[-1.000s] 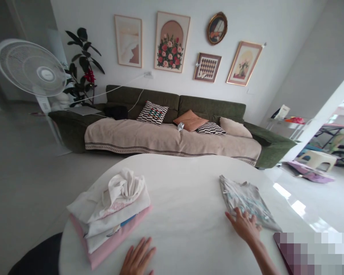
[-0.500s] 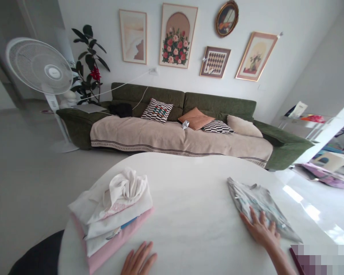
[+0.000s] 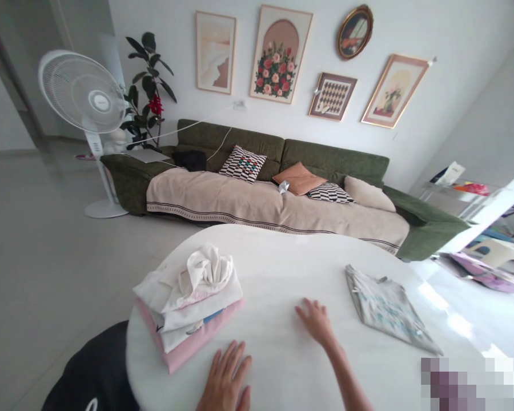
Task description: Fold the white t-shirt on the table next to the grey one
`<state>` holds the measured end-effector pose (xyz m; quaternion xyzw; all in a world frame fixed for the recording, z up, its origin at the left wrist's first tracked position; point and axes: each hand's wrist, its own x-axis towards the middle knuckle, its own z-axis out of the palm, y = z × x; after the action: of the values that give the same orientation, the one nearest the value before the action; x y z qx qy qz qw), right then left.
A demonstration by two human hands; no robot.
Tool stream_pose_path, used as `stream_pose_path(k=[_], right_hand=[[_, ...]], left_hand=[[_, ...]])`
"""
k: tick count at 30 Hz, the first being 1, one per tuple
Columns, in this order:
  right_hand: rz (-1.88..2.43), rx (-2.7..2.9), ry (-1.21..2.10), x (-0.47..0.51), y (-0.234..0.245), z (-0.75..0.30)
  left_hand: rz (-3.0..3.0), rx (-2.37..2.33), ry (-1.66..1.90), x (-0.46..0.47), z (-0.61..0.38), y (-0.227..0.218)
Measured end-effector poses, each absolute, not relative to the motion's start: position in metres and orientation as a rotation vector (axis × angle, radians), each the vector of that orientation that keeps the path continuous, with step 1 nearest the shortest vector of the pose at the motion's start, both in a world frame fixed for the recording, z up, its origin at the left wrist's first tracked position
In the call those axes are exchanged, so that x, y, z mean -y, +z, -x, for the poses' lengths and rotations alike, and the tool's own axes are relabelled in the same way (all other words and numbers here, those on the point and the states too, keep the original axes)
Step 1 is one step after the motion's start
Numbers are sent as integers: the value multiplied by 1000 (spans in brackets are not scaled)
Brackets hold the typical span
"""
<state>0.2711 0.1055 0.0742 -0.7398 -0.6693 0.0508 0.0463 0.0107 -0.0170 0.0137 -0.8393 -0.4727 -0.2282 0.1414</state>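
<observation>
My left hand lies open on the white table, just right of the clothes pile, fingers slightly apart and nothing in it. My right hand is over the middle of the table, fingers loosely spread, holding nothing. To its right a grey folded T-shirt with faint teal print lies flat. On the left side sits a stack of folded clothes, white pieces above a pink one. A crumpled white garment tops the stack.
Beyond the table stands a green sofa with a beige cover and several cushions. A white standing fan is at the left. A dark chair or bag-like shape is at the table's near left; a blurred patch hides the lower right corner.
My right hand has left the grey T-shirt and moved left to the table's middle. My left hand reaches farther into view. The whole view has shifted slightly.
</observation>
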Motion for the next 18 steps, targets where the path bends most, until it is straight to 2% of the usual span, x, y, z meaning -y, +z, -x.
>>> stream_pose_path(k=[5, 10, 13, 18], right_hand=[[1467, 2292, 393, -111, 116, -104], [1397, 2324, 557, -114, 143, -18], [1418, 2193, 553, -124, 158, -36], [1519, 1797, 385, -125, 191, -155]], left_hand=[[2463, 1384, -733, 19, -10, 10], [2538, 1413, -810, 22, -9, 11], [2527, 1418, -827, 22, -8, 15], [2495, 1434, -833, 22, -10, 18]])
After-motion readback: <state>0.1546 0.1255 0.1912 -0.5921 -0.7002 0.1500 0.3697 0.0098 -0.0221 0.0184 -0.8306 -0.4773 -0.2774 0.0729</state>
